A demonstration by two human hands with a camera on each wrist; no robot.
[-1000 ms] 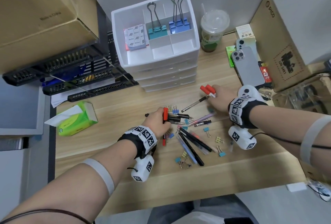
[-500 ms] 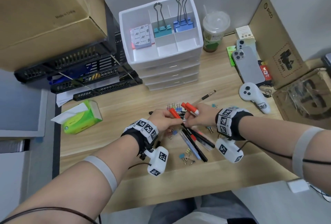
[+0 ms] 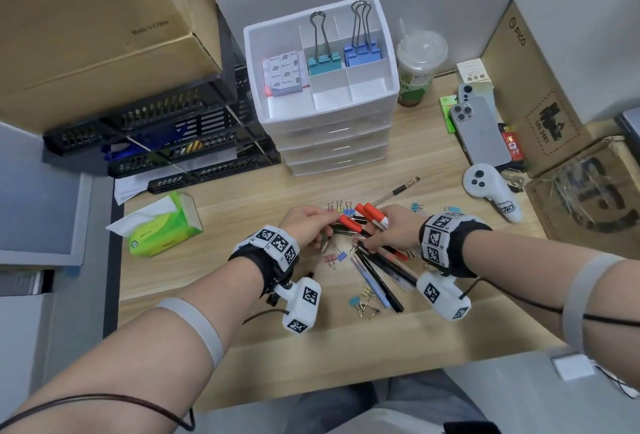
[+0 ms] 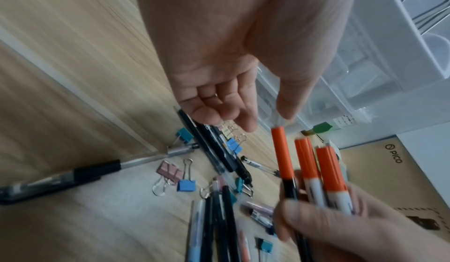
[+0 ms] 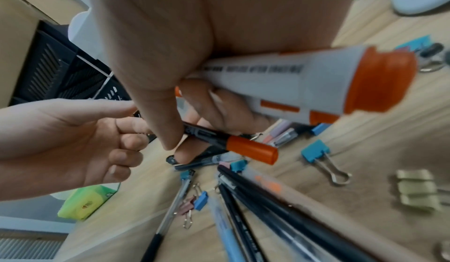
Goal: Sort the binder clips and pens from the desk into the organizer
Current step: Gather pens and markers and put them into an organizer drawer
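Bench (image 3: 242, 295) is filling the lower frame, white organizer (image 3: 322, 114) sitting at upper center with teal and blue binder clips standing in its rear compartments. My right hand (image 3: 394, 229) is grasping two white orange-capped markers (image 3: 372, 213) plus a black orange-capped pen (image 3: 351, 224), center frame. My left hand (image 3: 304, 225) is pinching that pen's far end, grip closed on it. Loose pens (image 3: 377, 277) and small binder clips (image 3: 363, 302) are lying scattered on the bench below both hands.
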